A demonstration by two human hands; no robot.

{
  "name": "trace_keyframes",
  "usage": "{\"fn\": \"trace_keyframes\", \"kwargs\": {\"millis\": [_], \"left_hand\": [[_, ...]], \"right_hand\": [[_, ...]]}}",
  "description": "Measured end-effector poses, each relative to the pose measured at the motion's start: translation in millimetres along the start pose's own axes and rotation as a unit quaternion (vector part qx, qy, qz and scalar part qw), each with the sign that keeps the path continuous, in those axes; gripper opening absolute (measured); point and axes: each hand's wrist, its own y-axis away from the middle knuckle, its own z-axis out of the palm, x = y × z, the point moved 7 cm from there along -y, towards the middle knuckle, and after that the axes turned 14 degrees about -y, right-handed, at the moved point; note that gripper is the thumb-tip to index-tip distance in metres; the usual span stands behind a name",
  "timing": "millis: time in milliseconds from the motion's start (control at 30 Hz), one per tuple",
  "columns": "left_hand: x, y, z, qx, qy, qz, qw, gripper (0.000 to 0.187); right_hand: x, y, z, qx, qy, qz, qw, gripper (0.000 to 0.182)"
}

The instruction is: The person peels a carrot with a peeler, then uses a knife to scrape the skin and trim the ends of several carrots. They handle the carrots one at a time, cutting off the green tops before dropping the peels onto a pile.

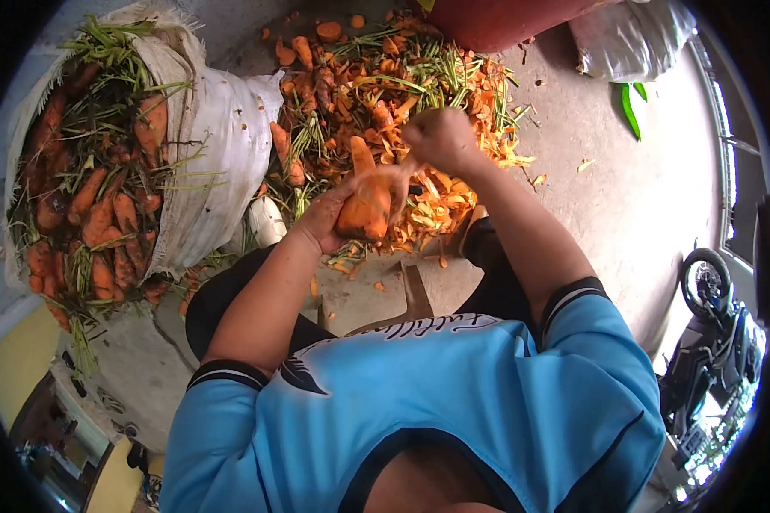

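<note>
A thick orange carrot (365, 209) is in my left hand (323, 215), its narrow end pointing away from me and its broad, darker end toward my body. The fingers of that hand wrap round it. Just beyond and to the right, my right hand (441, 141) is closed in a fist above the heap of peelings (441, 205). Whatever that fist grips is blurred and too small to make out. More carrots and green stalks lie in the heap beneath both hands.
A white woven sack (222, 162) full of soil-streaked carrots (115, 214) lies open at the left. A red container (496, 21) and another pale sack (629, 38) stand at the far side. A green leaf (630, 115) lies on the floor; a motorcycle (710, 342) stands right.
</note>
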Motion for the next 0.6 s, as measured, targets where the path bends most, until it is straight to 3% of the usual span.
{"fn": "trace_keyframes", "kwargs": {"millis": [100, 167, 200, 267, 300, 400, 500, 567, 600], "left_hand": [[-1.8, -2.2, -0.3, -0.002, 0.032, 0.012, 0.999, 0.037], [-0.5, 0.6, 6.0, -0.006, 0.0, 0.019, 1.0, 0.036], [-0.8, 1.8, 5.9, 0.01, -0.002, 0.014, 1.0, 0.035], [-0.2, 4.3, 4.8, 0.031, 0.017, 0.008, 0.999, 0.036], [-0.3, 5.3, 3.1, 0.042, 0.026, 0.004, 0.999, 0.036], [5.2, 2.5, 0.1, 0.048, 0.035, 0.029, 0.998, 0.037], [5.6, 2.6, -3.9, 0.065, 0.021, 0.049, 0.996, 0.039], [4.8, 3.8, -1.2, 0.04, 0.033, 0.011, 0.999, 0.038], [3.2, 3.7, 0.8, 0.027, 0.04, -0.009, 0.999, 0.038]], "right_hand": [[-23.8, 15.8, 20.3, 0.016, 0.052, -0.151, 0.987, 0.023], [10.3, -0.5, 15.0, 0.009, 0.006, -0.018, 1.0, 0.022], [30.5, -13.4, 7.6, -0.009, 0.11, 0.056, 0.992, 0.023], [50.8, -21.7, -15.0, -0.025, 0.206, 0.084, 0.975, 0.032], [57.1, -20.1, -28.6, 0.041, 0.119, 0.154, 0.98, 0.032], [35.3, -15.3, -22.0, 0.056, 0.081, 0.096, 0.991, 0.033], [12.3, -5.9, -2.9, -0.003, -0.03, 0.048, 0.998, 0.03], [-13.3, 5.1, 10.2, -0.035, 0.005, -0.011, 0.999, 0.024], [-22.9, 14.1, 14.7, 0.005, 0.005, -0.093, 0.996, 0.023]]}}
